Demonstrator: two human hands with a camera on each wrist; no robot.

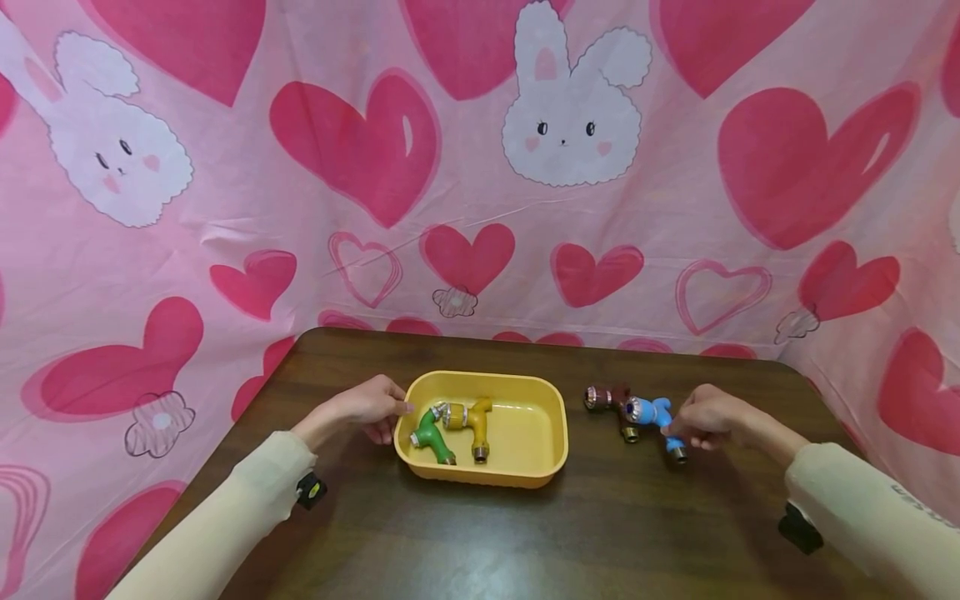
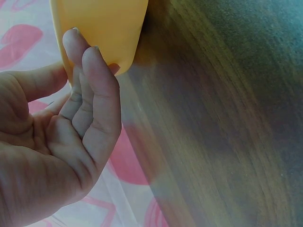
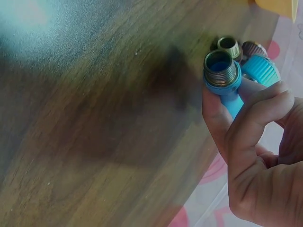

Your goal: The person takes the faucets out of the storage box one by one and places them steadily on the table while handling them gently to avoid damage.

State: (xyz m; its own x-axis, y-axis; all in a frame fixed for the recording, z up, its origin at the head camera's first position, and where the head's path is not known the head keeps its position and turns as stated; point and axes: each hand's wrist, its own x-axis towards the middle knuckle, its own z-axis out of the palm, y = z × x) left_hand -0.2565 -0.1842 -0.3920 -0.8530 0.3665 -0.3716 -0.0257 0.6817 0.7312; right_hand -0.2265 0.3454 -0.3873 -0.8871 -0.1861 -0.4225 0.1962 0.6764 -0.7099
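Note:
A yellow plastic basin (image 1: 487, 478) stands mid-table, holding a green tap (image 1: 430, 435) and a yellow tap (image 1: 478, 423) at its left end. My left hand (image 1: 372, 407) grips the basin's left rim; the left wrist view shows thumb and fingertips at the basin's edge (image 2: 106, 23). To the right of the basin, my right hand (image 1: 711, 418) pinches a blue tap (image 1: 649, 412) by its body near the threaded end. That brassy threaded opening (image 3: 220, 71) faces the right wrist camera. A dark red tap (image 1: 602, 398) lies just left of the blue one, partly overlapped by it.
The dark wooden table (image 1: 420, 542) ends at a back edge close to a pink cloth (image 1: 480, 192) printed with hearts and rabbits. This cloth also hangs along the left and right sides.

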